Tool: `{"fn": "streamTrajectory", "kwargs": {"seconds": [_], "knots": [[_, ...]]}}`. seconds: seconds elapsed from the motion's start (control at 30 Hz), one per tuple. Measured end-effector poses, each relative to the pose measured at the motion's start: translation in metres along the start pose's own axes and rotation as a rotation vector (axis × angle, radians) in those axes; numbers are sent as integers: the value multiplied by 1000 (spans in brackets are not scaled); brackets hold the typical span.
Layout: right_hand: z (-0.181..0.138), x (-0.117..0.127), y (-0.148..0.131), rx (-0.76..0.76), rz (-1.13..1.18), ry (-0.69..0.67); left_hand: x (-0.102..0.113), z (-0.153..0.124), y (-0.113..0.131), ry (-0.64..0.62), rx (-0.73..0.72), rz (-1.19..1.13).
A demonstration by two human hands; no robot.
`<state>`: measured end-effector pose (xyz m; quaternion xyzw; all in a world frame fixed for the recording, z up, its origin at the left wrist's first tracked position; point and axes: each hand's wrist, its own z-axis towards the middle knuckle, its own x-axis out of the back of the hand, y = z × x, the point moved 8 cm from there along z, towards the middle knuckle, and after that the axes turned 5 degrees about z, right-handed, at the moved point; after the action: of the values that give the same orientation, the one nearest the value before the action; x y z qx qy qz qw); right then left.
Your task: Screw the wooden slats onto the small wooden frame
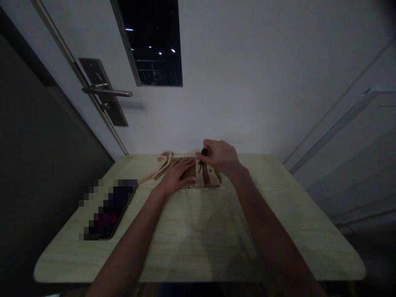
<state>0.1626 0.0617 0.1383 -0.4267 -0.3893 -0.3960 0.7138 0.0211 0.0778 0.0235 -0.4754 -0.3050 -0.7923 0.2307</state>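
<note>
A small wooden assembly (206, 177) of pale slats on a darker base lies at the far middle of a light wooden table (198, 231). My left hand (177, 174) lies flat on its left part, fingers stretched out and pressing it down. My right hand (220, 156) is closed round a dark-handled tool (203, 153), whose tip points down onto a pale slat. Loose curved wooden strips (161, 164) lie just left of the assembly.
A dark flat object (107, 208), partly blurred out, lies on the table's left side. Behind the table stands a white door with a metal lever handle (107, 92) and a dark window pane (153, 41). The table's near edge is rounded.
</note>
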Motion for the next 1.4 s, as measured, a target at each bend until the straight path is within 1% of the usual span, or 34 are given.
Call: {"fn": "streamTrajectory", "kwargs": {"seconds": [0.07, 0.13, 0.27, 0.37, 0.43, 0.53, 0.57, 0.7, 0.77, 0.83, 0.9, 1.0, 1.1, 1.23, 1.3, 1.4], "knots": [[2, -4, -4, -8, -35, 2, 0, 0, 0, 5, 1, 2], [3, -11, -7, -42, -67, -24, 1, 0, 0, 8, 2, 2], [2, -18, -4, -144, -113, -51, 2, 1, 1, -6, 2, -3], [-1, -19, -2, -161, -112, -65, 1, 1, 3, -12, -9, -2], [-1, -18, -5, -96, -46, -44, 1, 1, 2, -6, -8, 0], [1, -16, -10, 41, 79, 1, 0, 1, 0, 9, -12, -2], [2, -18, -11, 77, 110, -2, -1, 1, 0, 13, -17, -4], [3, -29, -12, 227, 241, -82, -1, 1, -1, 14, -21, -1], [2, -29, -14, 297, 345, -84, -1, 1, -1, 2, -11, 2], [2, -28, -14, 325, 430, -90, -1, 1, 0, -11, -5, 0], [2, -28, -12, 296, 471, -102, 0, 1, 0, -15, -1, -4], [5, -25, -8, 224, 444, -99, 0, 1, 1, -15, 5, -1], [7, -21, -6, 167, 306, -48, 0, 1, 0, -6, 5, 1], [7, -21, 0, 44, 102, 27, 0, 0, 0, 12, -1, -1], [7, -23, 0, 43, 92, 46, 0, 0, -1, 15, 0, -5], [9, -23, -4, 151, 216, 91, 0, 0, 0, 5, -7, -16]]}}
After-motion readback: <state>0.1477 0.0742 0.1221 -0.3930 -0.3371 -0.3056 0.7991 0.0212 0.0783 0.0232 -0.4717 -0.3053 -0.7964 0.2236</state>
